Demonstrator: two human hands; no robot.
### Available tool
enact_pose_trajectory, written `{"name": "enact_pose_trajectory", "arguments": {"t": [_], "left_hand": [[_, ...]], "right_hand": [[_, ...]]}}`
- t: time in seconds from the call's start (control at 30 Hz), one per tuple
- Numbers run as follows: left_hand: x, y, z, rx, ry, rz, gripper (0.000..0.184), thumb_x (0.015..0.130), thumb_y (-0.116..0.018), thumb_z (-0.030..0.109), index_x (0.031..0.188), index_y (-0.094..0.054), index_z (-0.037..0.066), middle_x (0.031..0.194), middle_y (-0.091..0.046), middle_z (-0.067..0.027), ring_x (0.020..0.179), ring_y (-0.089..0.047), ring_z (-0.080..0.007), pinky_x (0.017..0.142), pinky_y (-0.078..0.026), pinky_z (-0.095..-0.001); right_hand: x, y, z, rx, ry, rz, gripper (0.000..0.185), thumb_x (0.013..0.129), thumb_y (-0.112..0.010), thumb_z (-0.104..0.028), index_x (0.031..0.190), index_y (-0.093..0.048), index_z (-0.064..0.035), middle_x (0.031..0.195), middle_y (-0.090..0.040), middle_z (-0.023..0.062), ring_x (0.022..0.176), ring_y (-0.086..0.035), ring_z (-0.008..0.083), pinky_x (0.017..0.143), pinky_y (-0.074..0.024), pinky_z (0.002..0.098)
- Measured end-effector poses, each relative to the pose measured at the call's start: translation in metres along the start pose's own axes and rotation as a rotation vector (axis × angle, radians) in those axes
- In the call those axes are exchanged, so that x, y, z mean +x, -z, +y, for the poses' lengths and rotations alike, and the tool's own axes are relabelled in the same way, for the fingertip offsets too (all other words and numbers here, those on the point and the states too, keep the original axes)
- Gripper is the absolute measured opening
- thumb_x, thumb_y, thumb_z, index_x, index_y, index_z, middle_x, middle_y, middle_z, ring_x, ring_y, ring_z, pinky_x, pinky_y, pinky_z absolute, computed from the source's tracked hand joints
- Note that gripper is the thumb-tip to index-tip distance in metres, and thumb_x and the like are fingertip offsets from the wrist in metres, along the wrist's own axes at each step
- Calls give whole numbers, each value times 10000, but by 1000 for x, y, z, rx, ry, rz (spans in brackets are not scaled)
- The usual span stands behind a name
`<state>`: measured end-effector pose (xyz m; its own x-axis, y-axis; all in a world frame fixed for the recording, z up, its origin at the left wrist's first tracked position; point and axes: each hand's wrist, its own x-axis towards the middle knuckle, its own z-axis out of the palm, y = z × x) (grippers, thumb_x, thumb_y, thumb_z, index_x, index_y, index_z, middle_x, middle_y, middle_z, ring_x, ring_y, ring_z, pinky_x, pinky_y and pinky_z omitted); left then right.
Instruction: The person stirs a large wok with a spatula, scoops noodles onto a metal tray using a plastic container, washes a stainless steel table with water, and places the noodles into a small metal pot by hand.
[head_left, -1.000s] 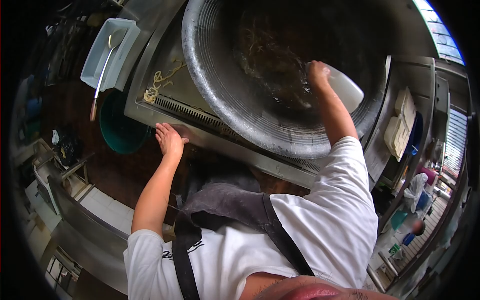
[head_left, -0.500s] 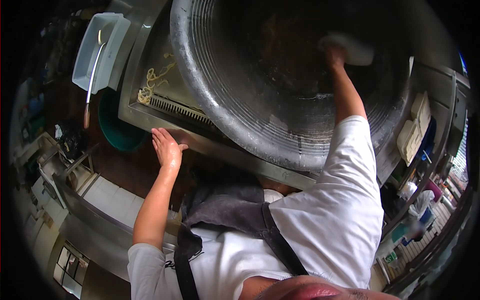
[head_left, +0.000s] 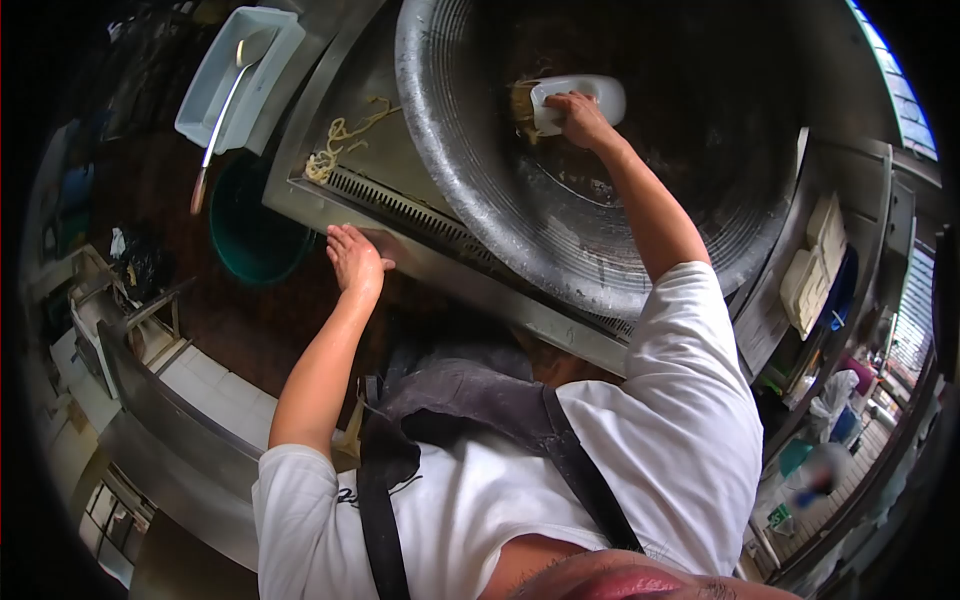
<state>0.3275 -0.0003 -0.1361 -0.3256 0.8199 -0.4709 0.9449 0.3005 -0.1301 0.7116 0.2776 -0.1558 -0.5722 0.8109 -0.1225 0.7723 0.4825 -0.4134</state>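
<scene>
Head cam, my remote feed: the R hand (head_left: 583, 118) grips a white plastic scoop (head_left: 608, 98) inside a big dark wok (head_left: 480, 210), just beside pale noodles (head_left: 524, 112). Its fingers are bent over the scoop, pinching it nr the noodle end; thumb hidden, can't tell. The L hand (head_left: 355, 262) is open at the steel edge (head_left: 430, 262), fingers close together, thumb out; firm contact, can't tell.

Risks, as I judge: the scoop could twist or slip, b/c the surfaces look wet & the grip sits toward one end; noodles could slide off its lip if it tips; the L palm could skid on slick metal w/ the body leaning in. Scoop's long axis runs approx. across my view, squarer end L toward the noodles, rounded end R.
</scene>
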Motion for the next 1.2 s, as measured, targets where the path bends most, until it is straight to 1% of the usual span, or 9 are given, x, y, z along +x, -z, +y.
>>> {"name": "enact_pose_trajectory", "arguments": {"t": [0.13, 0.27, 0.37, 0.7, 0.8, 1.0, 1.1, 1.13, 1.2], "left_hand": [[-1, 7, 3, 56, 14, -11, 1146, 643, -865, 468, 1439, -307, -139, 1481, -319, -376, 1361, -387, -454, 1145, -303, -488], [1, 2, 0, 65, 21, 11, 1154, 625, -866, 498, 1438, -332, -122, 1478, -335, -364, 1347, -399, -452, 1138, -309, -486], [1, -3, -2, 44, 14, 42, 1155, 621, -869, 496, 1439, -334, -120, 1481, -328, -366, 1355, -387, -455, 1140, -303, -487], [-1, -9, -17, -72, -31, 96, 1169, 630, -866, 517, 1437, -299, -111, 1484, -317, -340, 1382, -339, -454, 1146, -291, -503], [-5, -4, -25, -165, -67, 100, 1161, 617, -882, 492, 1432, -306, -101, 1494, -295, -334, 1402, -305, -453, 1141, -298, -507], [9, 1, -42, -358, -80, 189, 1169, 606, -902, 432, 1438, -284, -109, 1525, -232, -330, 1424, -259, -463, 1158, -277, -500], [18, 7, -45, -325, -76, 284, 1128, 624, -869, 432, 1425, -318, -139, 1529, -265, -314, 1415, -297, -449, 1156, -285, -491], [19, 11, -48, -239, -113, 183, 970, 734, -797, 358, 1418, -333, -150, 1530, -274, -312, 1416, -304, -442, 1158, -291, -472], [36, -10, -47, -259, -107, 234, 855, 803, -727, 303, 1418, -341, -148, 1526, -287, -307, 1416, -311, -431, 1159, -291, -470]], "right_hand": [[5, 28, -46, 196, -71, -65, 451, 862, -699, -153, 1298, -596, -103, 1196, -659, 180, 1120, -619, 364, 977, -486, 398], [-1, 65, -99, 277, -128, -158, 486, 881, -699, -164, 1343, -566, -92, 1226, -656, 150, 1132, -629, 281, 997, -482, 384], [-13, 96, -147, 254, -129, -212, 507, 886, -699, -184, 1361, -547, -91, 1221, -660, 149, 1127, -632, 278, 990, -487, 381], [-26, 130, -266, 81, -23, -107, 376, 921, -646, -219, 1269, -560, -104, 1083, -682, 194, 1030, -641, 395, 867, -511, 466], [-16, 131, -314, -51, -118, -159, 395, 951, -624, -253, 1312, -535, -120, 1070, -687, 204, 1029, -650, 391, 859, -520, 464], [12, 109, -356, -224, -49, -176, 322, 933, -643, -262, 1216, -565, -129, 942, -696, 190, 917, -670, 398, 751, -519, 503], [21, 100, -365, -272, -29, -202, 308, 914, -662, -245, 1185, -585, -121, 937, -696, 187, 916, -672, 393, 747, -520, 503], [24, 97, -365, -288, -22, -210, 304, 906, -669, -240, 1174, -592, -118, 935, -696, 185, 915, -672, 392, 745, -521, 503], [29, 89, -360, -315, 7, -187, 308, 885, -683, -223, 1152, -600, -95, 895, -700, 183, 887, -684, 382, 736, -532, 492]]}}
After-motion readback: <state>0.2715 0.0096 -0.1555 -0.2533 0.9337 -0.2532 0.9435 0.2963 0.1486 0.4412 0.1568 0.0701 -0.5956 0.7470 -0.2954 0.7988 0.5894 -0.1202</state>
